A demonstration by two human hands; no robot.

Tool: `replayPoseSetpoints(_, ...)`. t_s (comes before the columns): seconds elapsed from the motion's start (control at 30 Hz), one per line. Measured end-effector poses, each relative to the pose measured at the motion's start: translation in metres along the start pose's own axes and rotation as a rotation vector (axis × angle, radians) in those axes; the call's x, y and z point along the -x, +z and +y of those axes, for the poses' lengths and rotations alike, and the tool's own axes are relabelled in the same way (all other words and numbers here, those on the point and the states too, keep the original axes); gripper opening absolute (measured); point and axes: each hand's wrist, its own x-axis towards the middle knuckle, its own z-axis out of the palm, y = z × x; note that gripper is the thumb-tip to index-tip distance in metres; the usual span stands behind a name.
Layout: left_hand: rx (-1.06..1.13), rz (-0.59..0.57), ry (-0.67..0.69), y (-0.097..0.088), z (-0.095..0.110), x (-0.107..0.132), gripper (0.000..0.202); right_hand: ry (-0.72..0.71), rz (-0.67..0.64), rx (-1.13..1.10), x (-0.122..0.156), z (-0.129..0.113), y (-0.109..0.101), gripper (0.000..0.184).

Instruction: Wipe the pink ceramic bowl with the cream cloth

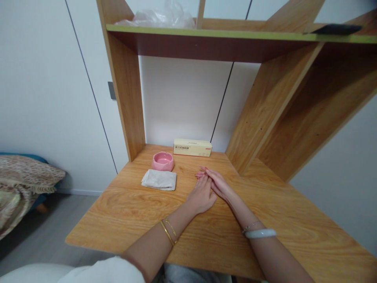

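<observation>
My left hand (pixel 202 195) lies across my right hand (pixel 217 183), touching it over the wooden table (pixel 132 220). Both have their fingers stretched out, and neither shows anything held. Part of my right palm and fingers is covered by the left hand. To the left of the hands is a folded light grey cloth (pixel 159 179). Just behind the cloth stands a pink faceted bowl (pixel 163 162), with nothing seen inside. A long cream cling film box (pixel 192 147) with printed characters rests at the table's back, against the white panel.
Above the table's back runs a wooden shelf (pixel 182 32) with a clear plastic bag (pixel 165 15) and a dark flat object (pixel 337 29) on it. A slanting upright board (pixel 271 102) rises at the right. Beyond the left edge is a patterned blanket (pixel 26 177).
</observation>
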Motion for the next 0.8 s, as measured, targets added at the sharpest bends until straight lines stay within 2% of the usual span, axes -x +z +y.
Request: replayPoseSetpoints(0.8,0.033,0.007,0.057,-0.0049,-0.0028,-0.001,0.057,0.07,-0.004,0.033,-0.0028,0.0046,-0.0004,0.015)
